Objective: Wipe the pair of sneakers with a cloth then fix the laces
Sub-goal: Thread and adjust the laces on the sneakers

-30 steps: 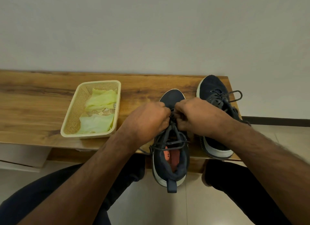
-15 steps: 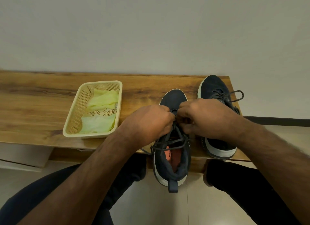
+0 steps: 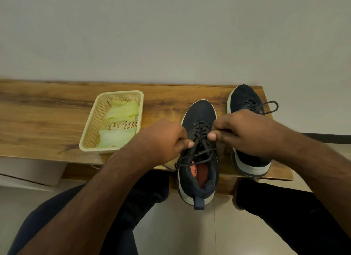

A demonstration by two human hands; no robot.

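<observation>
Two dark navy sneakers with white soles stand on a wooden bench (image 3: 47, 119). The near sneaker (image 3: 199, 112) overhangs the front edge, its orange insole showing. My left hand (image 3: 163, 140) pinches the dark lace (image 3: 199, 131) on the shoe's left side. My right hand (image 3: 245, 133) pinches the lace on the right side, thumb forward. The laces are drawn apart over the tongue, with loose loops lower down. The second sneaker (image 3: 244, 97) sits to the right, partly hidden behind my right hand, one lace loop hanging past the bench end.
A cream plastic basket (image 3: 95, 121) with pale green cloths (image 3: 121, 112) sits on the bench left of the shoes. A plain wall rises behind the bench. My knees in dark trousers are below, over a tiled floor.
My hands have moved apart from the middle of the near sneaker, pulling the laces sideways and uncovering the laced tongue. The shoes and basket stayed put.
</observation>
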